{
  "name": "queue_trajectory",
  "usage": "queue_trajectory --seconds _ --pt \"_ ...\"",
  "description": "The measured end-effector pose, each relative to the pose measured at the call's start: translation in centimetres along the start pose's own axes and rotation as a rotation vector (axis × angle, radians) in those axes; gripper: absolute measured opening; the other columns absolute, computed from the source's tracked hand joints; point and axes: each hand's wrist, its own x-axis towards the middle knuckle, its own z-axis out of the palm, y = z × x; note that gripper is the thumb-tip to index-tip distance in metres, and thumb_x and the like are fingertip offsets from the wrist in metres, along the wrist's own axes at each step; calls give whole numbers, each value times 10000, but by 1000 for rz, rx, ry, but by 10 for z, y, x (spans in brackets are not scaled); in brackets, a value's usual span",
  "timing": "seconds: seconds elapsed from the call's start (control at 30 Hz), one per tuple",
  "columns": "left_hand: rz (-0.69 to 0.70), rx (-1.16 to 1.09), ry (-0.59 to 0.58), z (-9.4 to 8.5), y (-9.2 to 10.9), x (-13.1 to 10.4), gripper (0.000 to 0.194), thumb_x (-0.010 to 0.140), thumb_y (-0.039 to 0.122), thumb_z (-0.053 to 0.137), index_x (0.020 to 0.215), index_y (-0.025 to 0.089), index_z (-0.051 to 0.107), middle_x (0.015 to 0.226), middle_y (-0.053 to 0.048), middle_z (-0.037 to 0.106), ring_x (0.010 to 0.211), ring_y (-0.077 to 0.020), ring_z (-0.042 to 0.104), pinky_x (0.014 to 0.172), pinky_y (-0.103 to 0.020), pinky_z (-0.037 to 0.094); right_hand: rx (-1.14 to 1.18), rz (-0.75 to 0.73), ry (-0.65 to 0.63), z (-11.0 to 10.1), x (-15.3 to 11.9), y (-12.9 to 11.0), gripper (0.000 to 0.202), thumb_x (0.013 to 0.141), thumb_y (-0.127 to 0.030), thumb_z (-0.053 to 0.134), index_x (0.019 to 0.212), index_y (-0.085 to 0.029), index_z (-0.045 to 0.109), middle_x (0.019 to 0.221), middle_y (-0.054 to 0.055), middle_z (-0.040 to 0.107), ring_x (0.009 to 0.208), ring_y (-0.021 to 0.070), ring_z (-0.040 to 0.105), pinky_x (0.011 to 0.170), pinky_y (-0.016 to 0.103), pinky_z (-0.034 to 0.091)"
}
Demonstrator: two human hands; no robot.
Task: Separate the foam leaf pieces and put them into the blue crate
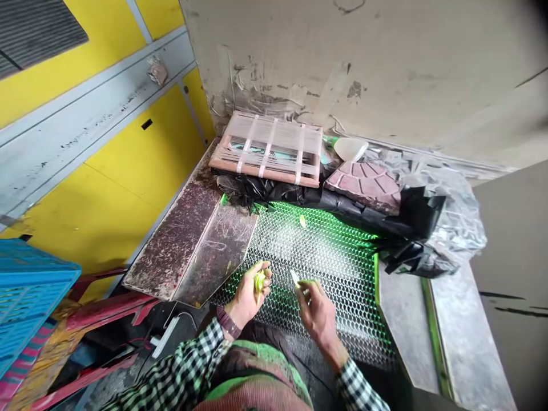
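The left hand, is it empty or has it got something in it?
Not empty: the left hand is curled around something bright yellow, which shows in its grasp.

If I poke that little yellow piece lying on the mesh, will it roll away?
The yellow piece is probably light, being so small. Its long shape suggests it might skid rather than roll, and the holey mesh could catch it.

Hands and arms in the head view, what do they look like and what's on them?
The left hand and right hand are ungloved. Black-and-white checked sleeves cover the forearms, and a dark reddish-brown band circles the left wrist.
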Motion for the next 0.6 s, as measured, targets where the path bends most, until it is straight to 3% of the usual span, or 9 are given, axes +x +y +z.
queue_trajectory --seconds 0.13,0.2,0.3,0.37,0.53,0.6 --pt "88 -55 48 19 -10 1 307 846 204 714 1137 182 617 894 2 648 659 -81 613 604 -199 519 440 168 -232 17 -9 -40 349 991 -561 591 1002 -227 690 897 48 718 806 213 642 732 319 500" --pt "154 -19 46 27 -14 0 328 827 171 707 1143 179 623 917 -13 668 716 -102 649 692 -236 560 608 270 -234 30 -10 -52 390 940 -605 646 1027 -226 682 917 45 722 836 222 662 733 320 520" --pt "228 -9 29 31 -12 0 292 848 153 683 1134 175 629 916 -27 682 782 -123 680 808 -286 584 714 456 -165 41 -9 -49 482 870 -707 662 904 -229 611 756 18 655 646 198 616 567 302 477" --pt "248 -27 61 28 -5 2 265 858 126 672 1113 181 622 904 -32 688 816 -132 695 870 -316 586 619 464 -136 38 -8 -37 500 880 -734 623 850 -238 569 702 6 611 567 177 554 513 288 419" --pt "181 -72 71 17 6 6 242 869 84 663 1086 182 618 960 -59 724 886 -156 731 952 -371 583 -87 148 57 16 -4 -1 458 991 -636 465 838 -232 616 752 52 636 552 159 471 508 274 271" --pt "159 -92 49 16 3 4 253 867 74 655 1096 177 627 970 -59 726 890 -155 734 957 -368 580 -212 102 71 10 -2 4 459 1008 -605 421 872 -224 637 796 70 655 523 152 444 487 281 223"
